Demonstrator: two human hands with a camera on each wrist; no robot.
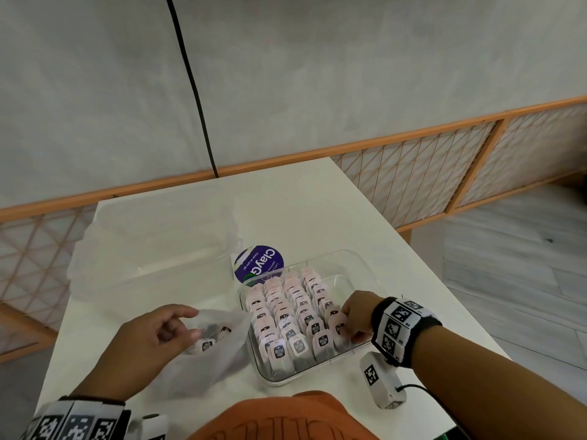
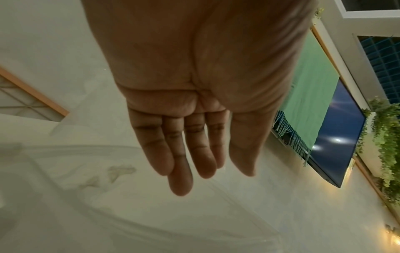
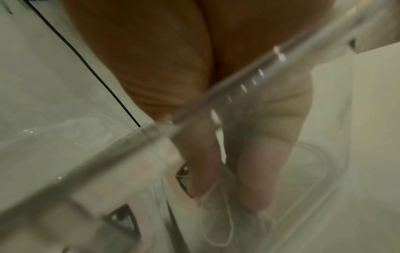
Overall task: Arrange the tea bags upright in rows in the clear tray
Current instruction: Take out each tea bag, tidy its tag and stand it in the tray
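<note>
Head view: right hand (image 1: 355, 315) pinches a tea bag (image 1: 337, 325) at the tray's (image 1: 355, 265) near right side, beside four full rows (image 1: 286, 312); left hand (image 1: 152, 338), open and relaxed, hovers over the bag (image 1: 219, 350) left of the tray. Risk: a tilted insertion could topple neighbouring bags.

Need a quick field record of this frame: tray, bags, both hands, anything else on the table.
tray: clear rectangular plastic tray on the white table, far right part bare
tea bags: pale pink tagged tea bags upright in four rows
right hand: inside the tray's right side, fingers on the near-right bags; grip unclear
left hand: open over a translucent plastic bag holding loose tea bags
other: round purple label behind the tray
</note>
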